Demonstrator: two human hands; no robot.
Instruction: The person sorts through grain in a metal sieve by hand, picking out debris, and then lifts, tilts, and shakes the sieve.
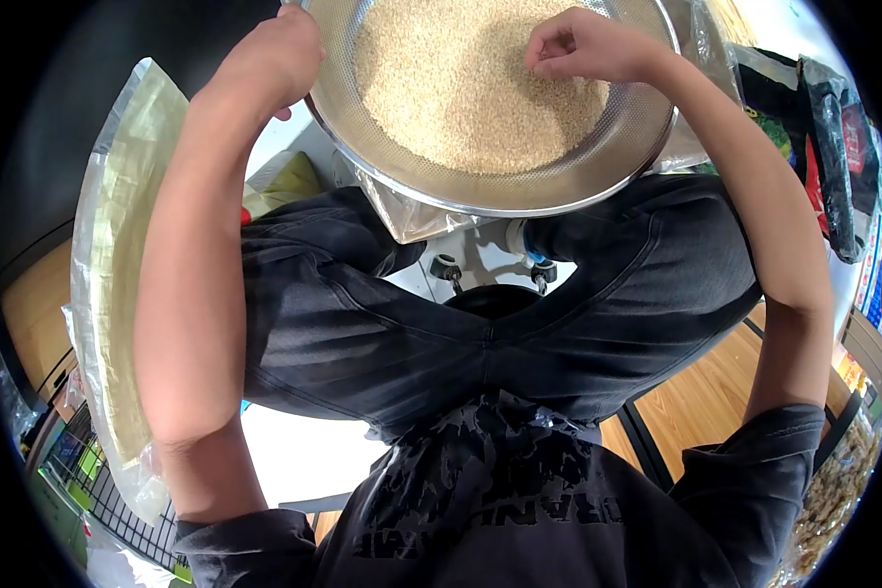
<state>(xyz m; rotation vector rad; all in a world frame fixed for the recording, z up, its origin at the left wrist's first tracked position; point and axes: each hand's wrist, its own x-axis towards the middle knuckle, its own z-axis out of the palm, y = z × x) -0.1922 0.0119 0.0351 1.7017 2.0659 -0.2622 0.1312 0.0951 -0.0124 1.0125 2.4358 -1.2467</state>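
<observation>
A wide, round metal sieve point(500, 201) with a mesh wall and shiny rim sits above my knees at the top of the view. Small pale tan grains point(461, 88) fill much of its bottom. At the upper left, my left hand point(276, 61) grips the sieve's rim, its fingers partly hidden behind it. My right hand point(593, 47) is over the grains inside the sieve on the right. Its fingers are curled in, thumb near the fingertips; whatever is between them is too small to make out.
Clear plastic sheeting point(426, 223) lies under the sieve. A pale yellow plastic-wrapped sheet point(127, 245) stands left of my forearm, near a black wire rack point(98, 480). Bags in dark plastic point(833, 157) are at the right. Chair casters point(446, 267) show between my legs.
</observation>
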